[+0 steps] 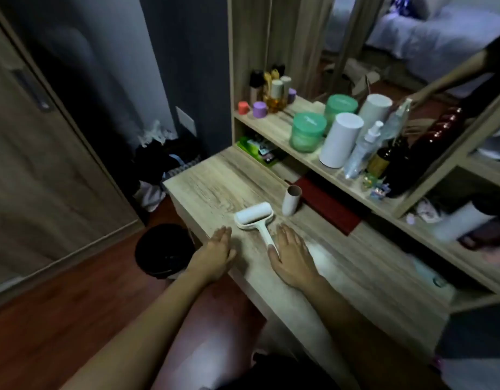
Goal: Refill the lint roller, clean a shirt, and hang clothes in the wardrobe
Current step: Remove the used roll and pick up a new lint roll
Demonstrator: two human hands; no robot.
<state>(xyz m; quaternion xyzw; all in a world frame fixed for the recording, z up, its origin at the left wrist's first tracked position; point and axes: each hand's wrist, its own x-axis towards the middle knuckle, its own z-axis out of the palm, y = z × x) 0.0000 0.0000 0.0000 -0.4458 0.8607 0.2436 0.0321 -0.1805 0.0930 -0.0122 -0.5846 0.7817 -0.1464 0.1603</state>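
from my feed i count two hands, both flat on the desk (209, 187) with palms down and fingers straight, gripping nothing. the left hand (218, 249) lies at the desk's near edge. the right hand (292, 251) lies just at 3 o'clock of the roller's handle tip; i cannot tell whether thumb and handle touch.

one lint roller (254, 218) lies on the desk between the hands and a little beyond them, at 12 o'clock. its white head is farthest from me and its handle runs back toward 5 o'clock. one cardboard tube (291, 199) stands upright at 2 o'clock of the roller head, near it but apart, with its open top showing a dark hollow.

on the shelf (274, 122) at 1 o'clock i count one green jar (308, 132) with its lid on, one white cylinder (340, 140), one spray bottle (364, 147) and one dark bottle (400, 164). the jar and cylinder repeat in the mirror behind. the jar's contents are hidden. at the shelf's 9 o'clock end stand one red pot (243, 107) and one purple pot (260, 109).

one black bin (164, 250) sits on the floor at 9 o'clock of the left hand; its inside is too dark to read.
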